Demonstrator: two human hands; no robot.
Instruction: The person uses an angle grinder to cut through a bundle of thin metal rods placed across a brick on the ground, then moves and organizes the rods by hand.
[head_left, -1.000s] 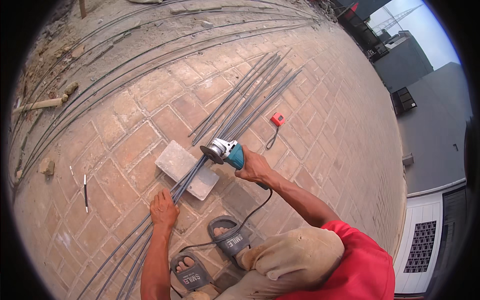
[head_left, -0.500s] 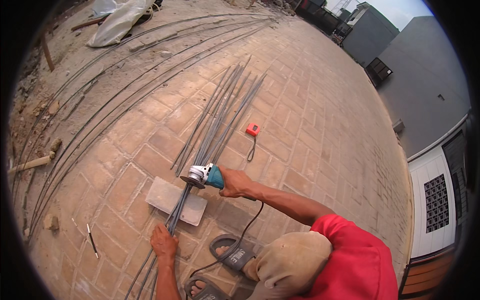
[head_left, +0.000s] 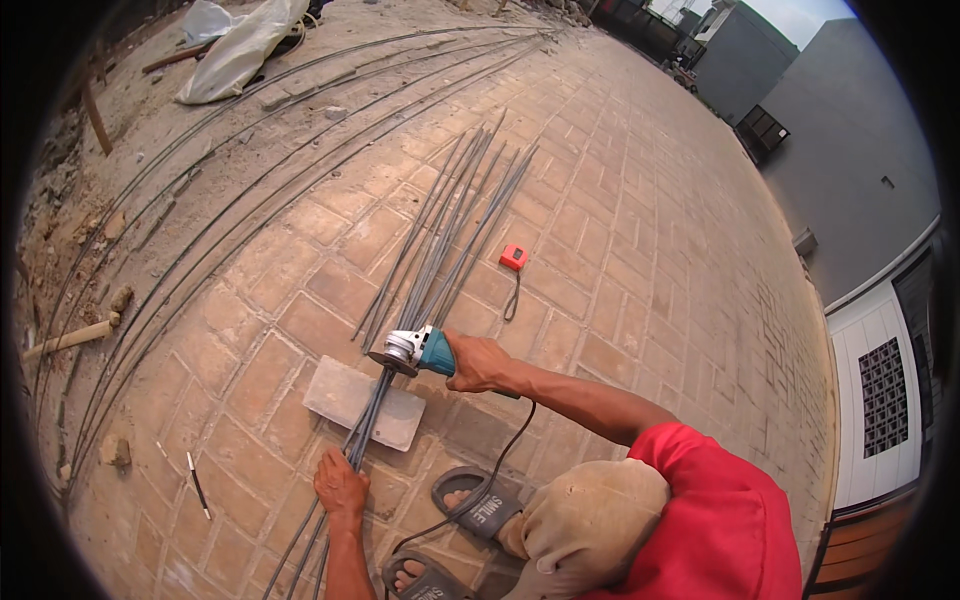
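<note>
Evidently uncut, rods (head_left: 375, 420) lay on slab (head_left: 340, 395); left hand (head_left: 342, 487) pressed them, right hand (head_left: 478, 362) gripped grinder (head_left: 412, 350).

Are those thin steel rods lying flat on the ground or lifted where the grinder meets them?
Lifted: the steel rods cross a grey paving block under the grinder; left hand presses them.

Brick-paved ground (head_left: 640, 200) carries everything. Centre: bundle of steel rods (head_left: 450, 235) crossing a grey paving slab (head_left: 340, 395). Right of rods, red tape measure (head_left: 513, 257). Left: long curved bars (head_left: 200, 215). Upper left: white sack (head_left: 240, 50).
</note>
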